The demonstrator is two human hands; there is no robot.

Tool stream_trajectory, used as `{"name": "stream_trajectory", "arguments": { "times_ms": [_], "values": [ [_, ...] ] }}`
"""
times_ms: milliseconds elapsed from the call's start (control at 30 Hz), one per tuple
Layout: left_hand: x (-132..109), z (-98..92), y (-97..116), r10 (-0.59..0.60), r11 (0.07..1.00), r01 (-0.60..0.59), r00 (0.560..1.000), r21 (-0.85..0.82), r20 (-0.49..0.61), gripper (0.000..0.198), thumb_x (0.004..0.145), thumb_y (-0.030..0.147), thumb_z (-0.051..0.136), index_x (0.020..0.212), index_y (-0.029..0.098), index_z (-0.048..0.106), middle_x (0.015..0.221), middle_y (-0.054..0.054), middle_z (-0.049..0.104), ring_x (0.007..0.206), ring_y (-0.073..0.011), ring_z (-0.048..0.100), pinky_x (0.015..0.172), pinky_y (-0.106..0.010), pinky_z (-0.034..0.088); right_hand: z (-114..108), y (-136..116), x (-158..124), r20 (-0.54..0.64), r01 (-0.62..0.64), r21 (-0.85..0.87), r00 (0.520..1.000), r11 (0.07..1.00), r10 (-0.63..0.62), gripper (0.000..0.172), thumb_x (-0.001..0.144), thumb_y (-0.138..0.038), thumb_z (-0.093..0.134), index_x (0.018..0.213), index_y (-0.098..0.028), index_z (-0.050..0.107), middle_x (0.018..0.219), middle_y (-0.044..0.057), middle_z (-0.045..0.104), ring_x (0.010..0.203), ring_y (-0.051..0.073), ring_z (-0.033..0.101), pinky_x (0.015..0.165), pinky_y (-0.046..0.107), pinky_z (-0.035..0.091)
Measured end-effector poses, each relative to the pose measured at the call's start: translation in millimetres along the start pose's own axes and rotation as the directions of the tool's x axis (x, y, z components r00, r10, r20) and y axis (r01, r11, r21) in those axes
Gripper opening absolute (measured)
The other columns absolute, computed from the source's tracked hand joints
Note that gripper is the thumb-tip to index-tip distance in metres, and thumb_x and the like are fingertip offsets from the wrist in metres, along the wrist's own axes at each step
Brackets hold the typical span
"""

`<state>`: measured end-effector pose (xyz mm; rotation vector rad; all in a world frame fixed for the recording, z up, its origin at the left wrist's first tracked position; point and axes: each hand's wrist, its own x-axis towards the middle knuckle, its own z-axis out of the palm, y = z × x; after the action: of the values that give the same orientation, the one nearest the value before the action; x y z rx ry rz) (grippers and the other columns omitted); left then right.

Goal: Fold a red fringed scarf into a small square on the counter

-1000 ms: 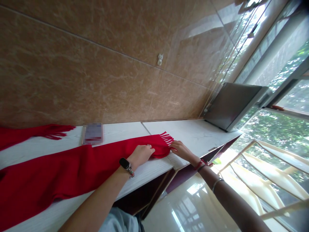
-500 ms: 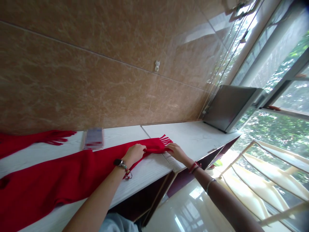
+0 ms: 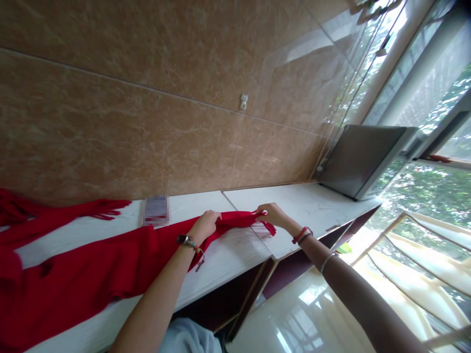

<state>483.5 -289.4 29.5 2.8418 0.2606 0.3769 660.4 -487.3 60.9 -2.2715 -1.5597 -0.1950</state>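
- The left hand (image 3: 208, 224) is closed over a bunched fold of the red scarf (image 3: 91, 274). The right hand (image 3: 271, 214) pinches its tip, and the fringe (image 3: 270, 228) dangles below.
- Between the hands the cloth seems clear of the white table (image 3: 235, 252), though the gap is hard to judge.
- The rest of the scarf lies leftward along the table, beside a blurred card (image 3: 155, 210).
- The scarf's end appears to be held raised. Any further move would call for even grips, since the long tail would drag.

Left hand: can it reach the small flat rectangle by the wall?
Probably yes: nothing stands between the left hand and the small flat rectangle, though that hand clutches the red fringed scarf.
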Motion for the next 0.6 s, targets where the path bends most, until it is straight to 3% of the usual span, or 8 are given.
{"name": "stream_trajectory", "arguments": {
  "times_ms": [133, 233, 333, 500, 600],
  "values": [
    [-3, -5.1, -15, -0.045, 0.999, 0.045, 0.999, 0.000, 0.003, 0.043, 0.061, -0.010, 0.041, 0.087, 0.017, 0.063, 0.089, -0.004, 0.065, 0.087, -0.0136, 0.058, 0.077, -0.021, 0.042, -1, -15, 15, 0.135, 0.133, 0.067, 0.981, 0.989, -0.141, 0.013, 0.073, -0.019, 0.057, 0.080, -0.019, 0.068, 0.076, 0.002, 0.069, 0.068, 0.014, 0.061, 0.064, 0.022, 0.043],
    [-5, -5.4, -17, -0.085, 0.996, 0.085, 0.996, 0.001, -0.003, 0.040, 0.061, -0.010, 0.041, 0.083, 0.016, 0.063, 0.085, -0.005, 0.065, 0.086, -0.0151, 0.059, 0.077, -0.023, 0.043, 2, -22, 22, 0.134, 0.199, 0.106, 0.968, 0.974, -0.213, 0.017, 0.076, -0.018, 0.052, 0.082, -0.019, 0.068, 0.079, 0.003, 0.069, 0.071, 0.014, 0.061, 0.068, 0.023, 0.043],
    [-6, -5.0, -7, -0.048, 0.999, 0.048, 0.999, -0.021, -0.026, 0.037, 0.067, -0.002, 0.048, 0.095, 0.018, 0.061, 0.098, -0.005, 0.063, 0.094, -0.0159, 0.056, 0.082, -0.023, 0.041, 5, -26, 25, 0.067, 0.185, 0.102, 0.979, 0.977, -0.192, 0.014, 0.072, -0.016, 0.056, 0.078, -0.018, 0.069, 0.076, 0.002, 0.068, 0.069, 0.014, 0.060, 0.067, 0.023, 0.043],
    [-7, -2.2, 24, 0.142, 0.986, -0.152, 0.982, -0.074, -0.122, 0.032, 0.077, 0.034, 0.057, 0.105, 0.018, 0.058, 0.102, -0.006, 0.061, 0.093, -0.0195, 0.056, 0.083, -0.027, 0.042, 2, -35, 26, 0.005, 0.131, 0.067, 0.991, 0.989, -0.132, 0.012, 0.066, -0.010, 0.059, 0.069, -0.017, 0.067, 0.067, 0.001, 0.066, 0.062, 0.012, 0.058, 0.062, 0.022, 0.042],
    [-8, 0.8, 36, 0.144, 0.986, -0.155, 0.978, -0.060, -0.150, 0.021, 0.085, 0.026, 0.047, 0.099, 0.018, 0.060, 0.097, -0.005, 0.063, 0.089, -0.0180, 0.058, 0.080, -0.027, 0.043, 0, -40, 26, -0.013, 0.132, 0.064, 0.991, 0.989, -0.131, 0.011, 0.065, -0.009, 0.059, 0.068, -0.017, 0.066, 0.067, 0.000, 0.065, 0.062, 0.012, 0.057, 0.062, 0.022, 0.041]
  ]
}}
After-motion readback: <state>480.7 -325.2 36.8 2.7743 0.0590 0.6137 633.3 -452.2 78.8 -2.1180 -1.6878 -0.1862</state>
